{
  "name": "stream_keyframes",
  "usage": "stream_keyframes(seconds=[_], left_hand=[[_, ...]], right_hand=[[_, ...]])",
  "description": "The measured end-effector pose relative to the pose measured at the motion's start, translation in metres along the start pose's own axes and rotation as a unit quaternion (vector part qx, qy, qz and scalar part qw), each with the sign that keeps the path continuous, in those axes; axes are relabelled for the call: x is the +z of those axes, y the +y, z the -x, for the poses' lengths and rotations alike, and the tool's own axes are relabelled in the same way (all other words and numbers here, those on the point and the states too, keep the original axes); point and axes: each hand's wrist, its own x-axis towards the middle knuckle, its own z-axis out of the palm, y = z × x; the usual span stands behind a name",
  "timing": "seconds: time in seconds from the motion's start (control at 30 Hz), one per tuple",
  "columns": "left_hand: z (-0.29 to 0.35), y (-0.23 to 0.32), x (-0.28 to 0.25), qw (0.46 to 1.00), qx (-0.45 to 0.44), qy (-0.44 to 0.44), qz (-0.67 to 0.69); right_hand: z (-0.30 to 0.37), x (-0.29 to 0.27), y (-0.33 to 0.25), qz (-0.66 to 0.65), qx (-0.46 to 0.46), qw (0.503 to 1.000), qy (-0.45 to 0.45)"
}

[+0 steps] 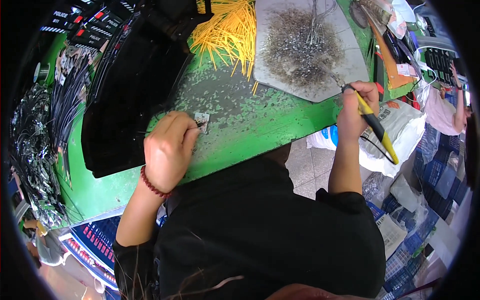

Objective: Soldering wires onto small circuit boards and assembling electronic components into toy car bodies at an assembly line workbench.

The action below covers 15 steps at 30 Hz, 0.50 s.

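In my right hand (356,107) is a soldering iron (371,120) with a yellow and black handle. Its metal tip points up and left, over the lower right of a grey board (275,82) with a dark, scorched middle scattered with solder bits. My left hand (170,137), a red bead bracelet on its wrist, is closed in a pinch low over the green table. A thin dark wire (145,132) sticks out behind it, apparently running through the fingers. Touching or just beside the fingertips is a small pale circuit board (202,120); its underside is hidden.
Yellow wires (225,32) lie piled behind the worn green table (250,117). A large black bin (125,105) stands left, beside bundled black wires (70,100) and a heap of small wired parts (37,160). Thin wires (315,30) rest on the grey board. Blue crates (435,170) stand right.
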Motion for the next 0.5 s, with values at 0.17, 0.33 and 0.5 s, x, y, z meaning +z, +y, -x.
stream_keyframes(seconds=[0.17,0.33,0.5], left_hand=[[-0.002,0.001,0.001,1.0,-0.009,-0.005,0.009],[0.001,0.004,0.002,1.0,-0.022,-0.014,0.016],[0.003,0.003,0.001,1.0,-0.026,-0.002,0.013]], right_hand=[[-0.03,0.001,0.018,0.035,-0.01,0.999,0.0],[-0.037,0.005,0.025,0.055,0.003,0.998,-0.013],[-0.033,0.007,0.027,0.052,-0.011,0.998,0.015]])
